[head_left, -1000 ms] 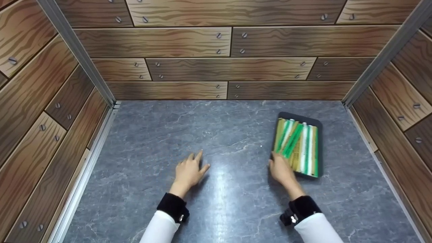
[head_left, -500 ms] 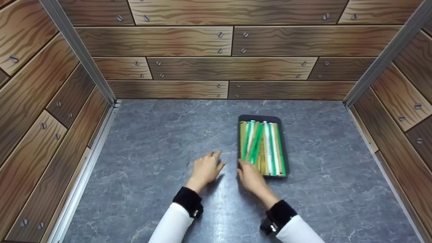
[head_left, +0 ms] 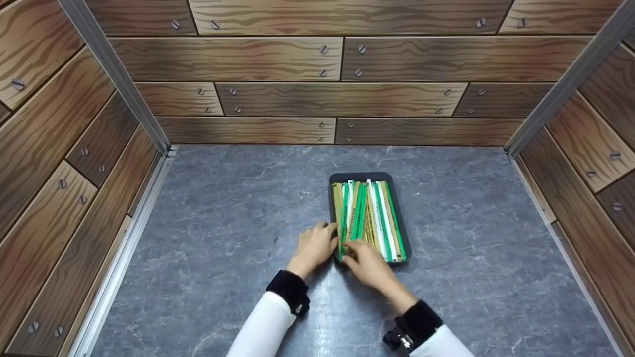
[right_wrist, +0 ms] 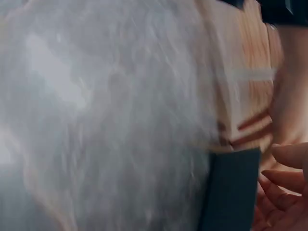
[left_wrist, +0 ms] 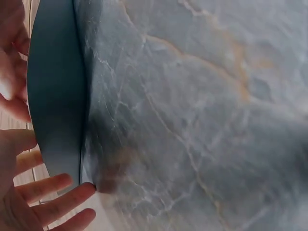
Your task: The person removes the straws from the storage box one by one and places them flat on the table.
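A dark shallow tray (head_left: 401,223) lies on the grey marbled surface, filled with long, thin green, white and gold printed strips (head_left: 377,218); their exact kind is unclear. My left hand (head_left: 315,245) is at the tray's left side, its fingers spread and fairly straight near the outer wall (left_wrist: 57,86) in the left wrist view. Over the tray's near left corner is my right hand (head_left: 369,263), fingers loosely bent beside the strips and holding nothing that shows. The right wrist view has the right hand (right_wrist: 284,187) behind the dark tray wall (right_wrist: 231,192).
Wood-patterned panels (head_left: 238,131) enclose the surface at the back and both sides. Metal rails (head_left: 119,253) run along the left edge and up the corners. Black wristbands (head_left: 287,287) with small cameras sit on both wrists, over white sleeves.
The tray has slid left across the surface with my right hand, and now stands straighter. My left hand has moved right to meet its left side. The right fingers have come off the left rim.
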`<state>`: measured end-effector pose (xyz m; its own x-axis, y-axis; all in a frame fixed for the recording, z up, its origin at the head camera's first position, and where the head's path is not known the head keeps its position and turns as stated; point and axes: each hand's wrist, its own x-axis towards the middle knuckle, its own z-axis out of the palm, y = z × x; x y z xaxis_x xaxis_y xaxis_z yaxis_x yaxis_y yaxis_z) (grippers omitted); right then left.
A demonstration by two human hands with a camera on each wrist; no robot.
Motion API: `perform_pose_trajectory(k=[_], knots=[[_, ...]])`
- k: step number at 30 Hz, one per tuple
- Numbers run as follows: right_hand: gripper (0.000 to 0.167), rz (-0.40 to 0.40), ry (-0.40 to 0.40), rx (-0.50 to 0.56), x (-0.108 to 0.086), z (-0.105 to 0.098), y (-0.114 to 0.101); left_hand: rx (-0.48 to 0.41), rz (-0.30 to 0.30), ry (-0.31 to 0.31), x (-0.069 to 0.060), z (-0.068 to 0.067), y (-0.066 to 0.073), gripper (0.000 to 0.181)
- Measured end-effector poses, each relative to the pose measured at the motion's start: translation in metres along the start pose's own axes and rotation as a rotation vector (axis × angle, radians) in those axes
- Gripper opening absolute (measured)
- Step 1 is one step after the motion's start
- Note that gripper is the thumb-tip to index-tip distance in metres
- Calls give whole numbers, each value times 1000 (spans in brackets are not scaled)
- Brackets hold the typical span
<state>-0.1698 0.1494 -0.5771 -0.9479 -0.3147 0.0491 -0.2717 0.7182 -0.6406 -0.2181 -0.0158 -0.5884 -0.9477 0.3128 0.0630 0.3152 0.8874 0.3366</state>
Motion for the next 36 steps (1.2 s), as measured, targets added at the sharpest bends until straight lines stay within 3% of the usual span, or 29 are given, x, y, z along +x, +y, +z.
perform_pose_trajectory(k=[4,10,15,19,23,28,32,36], knots=[[34,9,103,18,-1,-16,12,-121,-7,35,-2,-1,-8,41],[43,50,226,0,-4,-35,35,-428,-88,18,-6,-7,-21,44],[53,82,231,2,-4,-43,42,-489,-109,29,-16,-13,-26,48],[51,80,213,-7,-5,-41,40,-527,-127,7,-28,-15,-29,56],[43,59,190,-11,-7,-35,32,-582,-167,-69,-40,-18,-29,72],[38,60,72,-29,-5,-26,19,-647,-232,-142,-48,-20,-28,90],[44,127,-41,-98,-3,-19,12,-662,-273,-132,-48,-20,-28,89],[49,186,-93,-174,0,-13,10,-598,-274,-73,-42,-18,-29,72]])
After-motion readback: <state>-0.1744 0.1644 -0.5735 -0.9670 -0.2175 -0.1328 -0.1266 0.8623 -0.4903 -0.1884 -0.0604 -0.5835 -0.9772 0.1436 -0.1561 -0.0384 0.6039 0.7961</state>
